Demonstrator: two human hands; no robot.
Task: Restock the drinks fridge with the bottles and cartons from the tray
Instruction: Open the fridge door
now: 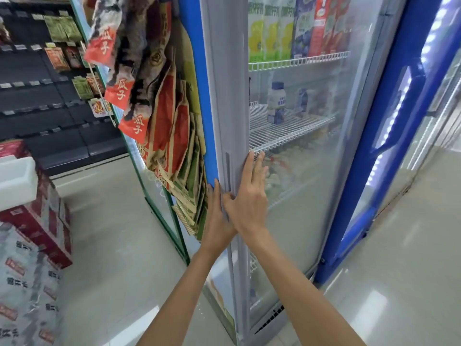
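The drinks fridge stands in front of me behind a fogged glass door. My left hand lies flat against the grey left edge of the door frame, fingers straight. My right hand crosses over it, with its fingers spread on the frame and the glass. Neither hand holds anything. Behind the glass, tall cartons line the top wire shelf. A white bottle with a blue cap and a small blue carton stand on the middle wire shelf.
Red snack bags hang along the fridge's left side. A white box rests on stacked red cartons at the left. Dark store shelves fill the back left. A blue door frame with a handle borders the glass on the right.
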